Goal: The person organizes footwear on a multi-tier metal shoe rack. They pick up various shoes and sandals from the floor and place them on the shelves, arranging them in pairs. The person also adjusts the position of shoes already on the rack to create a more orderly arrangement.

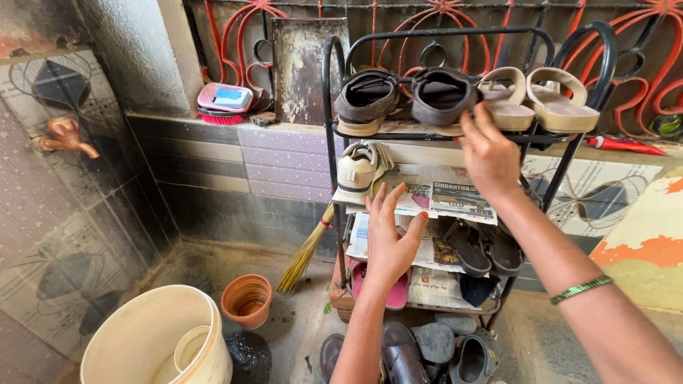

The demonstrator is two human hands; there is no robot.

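A black metal shoe rack (331, 85) stands against a tiled wall. On its top shelf sit a pair of dark grey shoes (366, 96) and a pair of beige sandals (562, 107). My right hand (489, 153) touches the right dark grey shoe (442, 96) from below, fingers on its sole edge. My left hand (390, 238) is open, its fingers spread over the newspaper (445, 195) lining the second shelf. A cream sneaker (358, 169) lies on that shelf just left of my hand.
Black sandals (475, 247) and a pink slipper (395, 290) sit on the lower shelves, with dark shoes (434, 352) on the floor below. A cream bucket (153, 341), a clay pot (247, 299) and a broom (306, 252) stand at left. A scrub brush (223, 101) rests on the ledge.
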